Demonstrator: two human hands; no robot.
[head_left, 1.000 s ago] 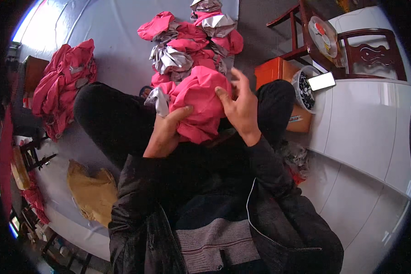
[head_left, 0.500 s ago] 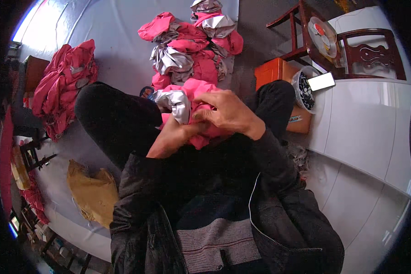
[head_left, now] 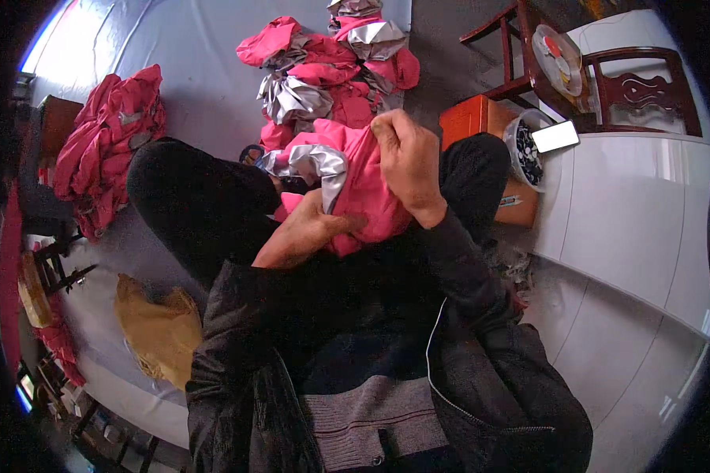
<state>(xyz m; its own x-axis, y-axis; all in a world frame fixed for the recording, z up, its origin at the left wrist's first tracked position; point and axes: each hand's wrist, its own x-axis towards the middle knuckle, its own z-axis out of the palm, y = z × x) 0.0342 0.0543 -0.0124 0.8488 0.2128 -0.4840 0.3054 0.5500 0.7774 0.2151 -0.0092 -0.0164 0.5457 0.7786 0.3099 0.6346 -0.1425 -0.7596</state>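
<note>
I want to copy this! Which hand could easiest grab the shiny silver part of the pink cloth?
Probably the left hand: it lies under the pink cloth, just below the silver part. The right hand is pinching the cloth's top edge.

the left hand (head_left: 304, 232) is partly buried under the pink cloth (head_left: 363, 189), its fingertips out of sight. the right hand (head_left: 406, 162) covers the cloth's top edge. the far pile (head_left: 331, 71) runs off the top edge. the contents of the tub (head_left: 525, 150) are too small to tell. the dark rim swallows the racks (head_left: 51, 268) at left.
</note>
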